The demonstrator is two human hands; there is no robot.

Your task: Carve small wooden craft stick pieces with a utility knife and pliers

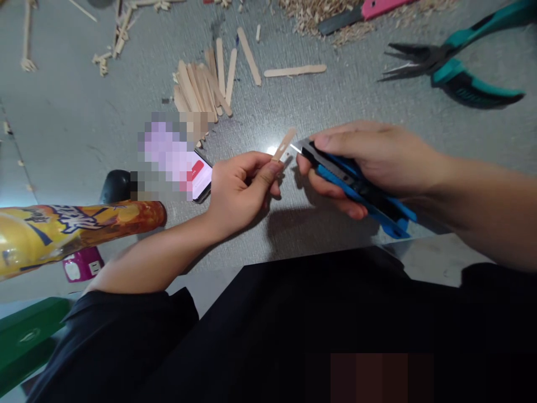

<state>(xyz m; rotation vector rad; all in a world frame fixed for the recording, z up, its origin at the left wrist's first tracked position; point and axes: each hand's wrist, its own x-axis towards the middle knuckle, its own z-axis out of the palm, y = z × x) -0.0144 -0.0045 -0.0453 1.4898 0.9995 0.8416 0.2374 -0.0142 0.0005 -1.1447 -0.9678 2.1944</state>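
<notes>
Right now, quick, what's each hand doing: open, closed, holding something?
Left hand: closed, pinching a flat wooden stick between its fingers.
Right hand: closed around a blue-and-black utility knife, blade towards the stick.

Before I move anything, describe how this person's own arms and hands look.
The left hand and right hand are both ungloved, and no ring, watch or bracelet shows. The left forearm is bare up to a loose black sleeve, plain where it shows. The right forearm is bare as far as it can be seen; its sleeve cannot be made out.
</notes>
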